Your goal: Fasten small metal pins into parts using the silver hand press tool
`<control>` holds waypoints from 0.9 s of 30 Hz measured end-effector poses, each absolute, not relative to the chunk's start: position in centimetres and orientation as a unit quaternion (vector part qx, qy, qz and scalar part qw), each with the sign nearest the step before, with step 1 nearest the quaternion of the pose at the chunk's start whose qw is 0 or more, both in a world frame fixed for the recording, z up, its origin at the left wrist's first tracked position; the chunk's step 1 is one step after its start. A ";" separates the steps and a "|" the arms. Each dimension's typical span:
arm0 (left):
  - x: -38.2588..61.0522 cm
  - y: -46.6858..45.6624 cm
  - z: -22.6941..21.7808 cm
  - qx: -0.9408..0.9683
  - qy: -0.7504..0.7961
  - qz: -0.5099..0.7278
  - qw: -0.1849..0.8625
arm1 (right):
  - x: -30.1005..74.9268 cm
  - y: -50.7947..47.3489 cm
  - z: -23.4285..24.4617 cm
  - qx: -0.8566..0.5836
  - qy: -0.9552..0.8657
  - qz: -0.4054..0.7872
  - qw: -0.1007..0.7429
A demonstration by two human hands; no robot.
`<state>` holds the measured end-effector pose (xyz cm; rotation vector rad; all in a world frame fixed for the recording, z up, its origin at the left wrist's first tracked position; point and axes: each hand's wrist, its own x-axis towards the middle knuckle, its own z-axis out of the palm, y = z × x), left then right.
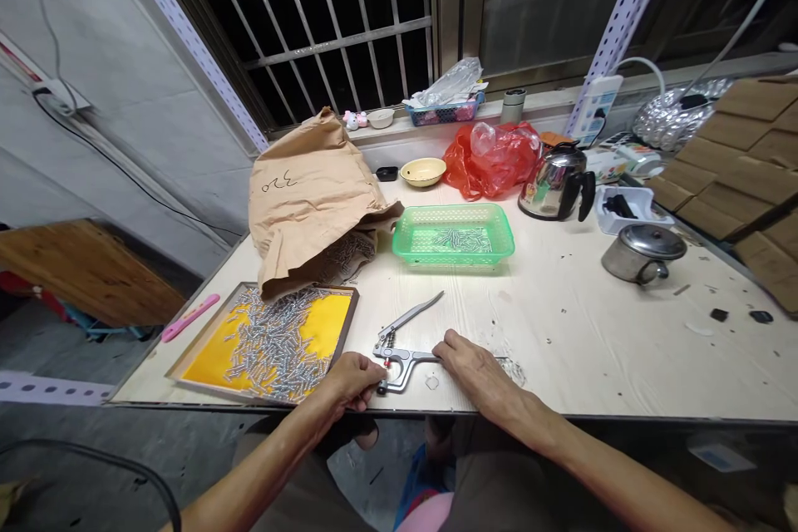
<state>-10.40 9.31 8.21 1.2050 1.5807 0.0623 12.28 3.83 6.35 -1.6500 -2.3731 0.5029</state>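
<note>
A metal hand press plier (pixel 402 345) lies near the table's front edge, its upper handle raised. My right hand (pixel 477 366) rests on the lower handle, fingers curled over it. My left hand (pixel 355 381) is closed in a pinch at the tool's jaw; what it pinches is too small to name. To the left, a yellow tray (pixel 212 353) carries a heap of small metal parts (pixel 274 341). A green plastic basket (pixel 454 237) farther back holds several of the same parts.
A torn brown paper sack (pixel 308 199) spills parts onto the tray. Behind stand a red plastic bag (pixel 492 162), a steel kettle (pixel 554 183), a lidded metal pot (pixel 642 253), a yellow bowl (pixel 422 172) and cardboard sheets (pixel 741 166). A pink cutter (pixel 190 317) lies at the left edge.
</note>
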 end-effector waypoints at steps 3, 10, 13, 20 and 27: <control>-10.4 9.3 8.3 0.504 0.674 0.023 0.540 | 12.6 4.2 7.1 -0.555 -0.808 0.175 0.092; -10.4 9.1 8.4 0.516 0.669 0.028 0.534 | 14.7 9.5 7.8 -0.503 -0.845 0.180 0.038; -10.4 9.0 8.5 0.515 0.666 0.031 0.538 | 14.6 11.3 7.5 -0.480 -0.858 0.181 0.001; -10.4 9.0 8.3 0.519 0.665 0.035 0.537 | 13.5 11.5 8.5 -0.479 -0.867 0.136 0.003; -10.5 8.4 8.4 0.562 0.683 0.008 0.468 | 13.4 10.9 8.7 -0.475 -0.869 0.135 0.007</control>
